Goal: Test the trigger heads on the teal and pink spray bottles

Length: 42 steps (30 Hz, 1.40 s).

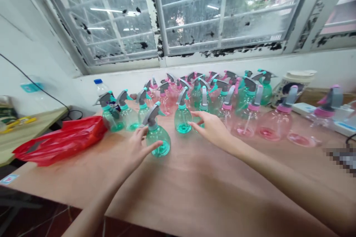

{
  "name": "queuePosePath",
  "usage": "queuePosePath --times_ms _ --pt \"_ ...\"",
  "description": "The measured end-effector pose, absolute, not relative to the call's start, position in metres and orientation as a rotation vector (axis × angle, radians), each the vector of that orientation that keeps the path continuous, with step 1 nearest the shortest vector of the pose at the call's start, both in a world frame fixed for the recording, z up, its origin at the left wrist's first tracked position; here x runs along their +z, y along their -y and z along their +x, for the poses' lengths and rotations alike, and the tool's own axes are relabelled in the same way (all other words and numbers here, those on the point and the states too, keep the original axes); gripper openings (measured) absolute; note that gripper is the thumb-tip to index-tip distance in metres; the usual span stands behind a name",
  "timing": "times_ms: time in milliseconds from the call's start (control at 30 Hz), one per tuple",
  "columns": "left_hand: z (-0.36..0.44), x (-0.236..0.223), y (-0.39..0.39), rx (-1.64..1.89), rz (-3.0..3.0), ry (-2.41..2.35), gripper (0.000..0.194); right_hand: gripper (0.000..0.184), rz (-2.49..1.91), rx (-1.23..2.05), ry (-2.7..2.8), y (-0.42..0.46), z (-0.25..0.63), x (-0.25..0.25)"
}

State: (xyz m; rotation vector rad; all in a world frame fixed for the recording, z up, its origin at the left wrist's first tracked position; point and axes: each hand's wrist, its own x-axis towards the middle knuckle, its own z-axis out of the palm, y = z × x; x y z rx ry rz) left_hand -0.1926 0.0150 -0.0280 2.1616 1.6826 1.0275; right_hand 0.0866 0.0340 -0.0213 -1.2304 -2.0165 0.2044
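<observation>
My left hand (137,146) is wrapped round the side of a green spray bottle (161,135), the thumb across its front and the other fingers at its back. This bottle has a grey trigger head and stands nearer to me than the rest. My right hand (210,126) reaches in with fingers apart at the right side of another green spray bottle (182,116); whether they touch it I cannot tell. Behind this hand, a green spray bottle (204,102) is partly hidden. Three green spray bottles (128,113) line up to the left.
Several pink spray bottles (275,122) stand at the right, with more pink and green ones crowded behind. A red plastic bag (69,139) lies left on the wooden table (178,189). A blue-capped bottle (99,87) and a white container (294,81) stand near the wall.
</observation>
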Motion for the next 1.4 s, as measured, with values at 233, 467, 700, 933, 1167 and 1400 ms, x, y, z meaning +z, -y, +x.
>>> queuePosePath --times_ms 233,467,700,933,1167,1400 --pt "-0.21 -0.024 -0.057 0.896 2.321 -1.801 0.063 0.053 -1.324 0.167 1.852 -0.075 0.044 -0.02" --pt "-0.187 -0.01 -0.081 0.798 2.49 -1.895 0.061 0.057 -1.41 0.163 1.839 -0.099 0.034 -0.023" --pt "-0.174 0.0 -0.093 0.544 2.758 -2.01 0.069 0.04 -1.491 0.114 1.909 -0.103 0.033 -0.025" --pt "-0.168 0.0 -0.1 0.492 2.754 -2.025 0.072 0.046 -1.593 0.06 1.944 -0.098 0.032 -0.023" --pt "-0.165 -0.004 -0.1 0.547 2.732 -2.054 0.069 0.048 -1.646 0.038 1.99 -0.087 0.031 -0.021" --pt "-0.169 -0.008 -0.073 0.672 2.712 -2.041 0.077 0.052 -1.625 0.051 2.044 -0.069 0.03 -0.022"
